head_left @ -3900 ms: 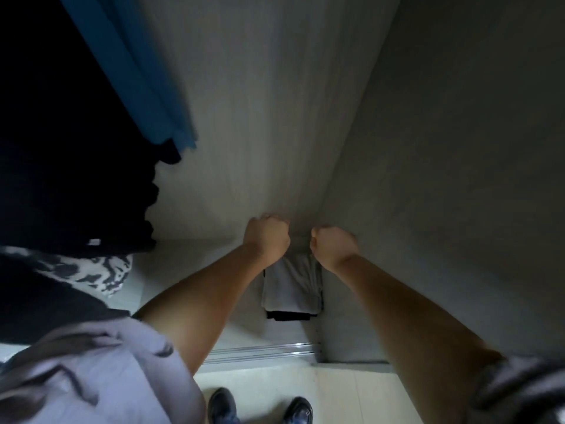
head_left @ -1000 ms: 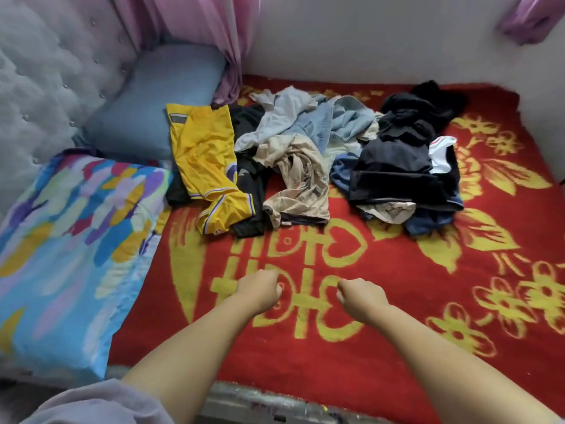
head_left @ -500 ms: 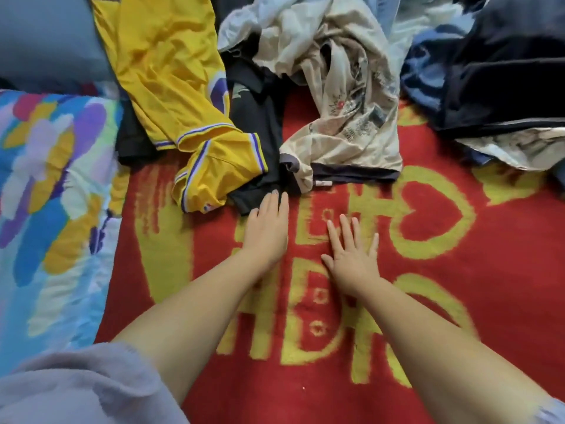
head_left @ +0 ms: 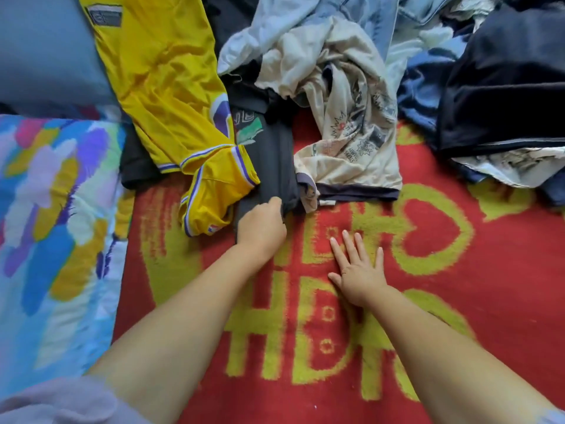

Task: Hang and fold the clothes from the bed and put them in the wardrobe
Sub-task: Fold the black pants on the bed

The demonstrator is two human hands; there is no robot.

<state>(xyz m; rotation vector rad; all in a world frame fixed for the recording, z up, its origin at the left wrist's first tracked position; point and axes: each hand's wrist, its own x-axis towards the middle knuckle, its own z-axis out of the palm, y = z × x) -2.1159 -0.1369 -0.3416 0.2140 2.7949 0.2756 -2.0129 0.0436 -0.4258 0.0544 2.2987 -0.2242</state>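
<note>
A heap of clothes lies across the far part of the bed's red and yellow blanket [head_left: 428, 301]. My left hand [head_left: 263, 228] grips the near hem of a dark grey shirt [head_left: 275, 166], which lies between a yellow jersey [head_left: 165, 96] and a cream printed shirt [head_left: 345, 130]. My right hand [head_left: 357, 267] rests flat on the blanket with fingers spread, holding nothing. A pale blue garment [head_left: 308, 29] and dark navy clothes [head_left: 504, 87] lie further back and to the right.
A multicoloured quilt [head_left: 55, 234] lies along the left side, with a grey-blue pillow [head_left: 42, 50] behind it. The wardrobe is out of view.
From the wardrobe I have turned to the bed and leaned in. My left hand went from flat on the blanket to gripping the dark grey shirt's hem; the right hand stayed flat.
</note>
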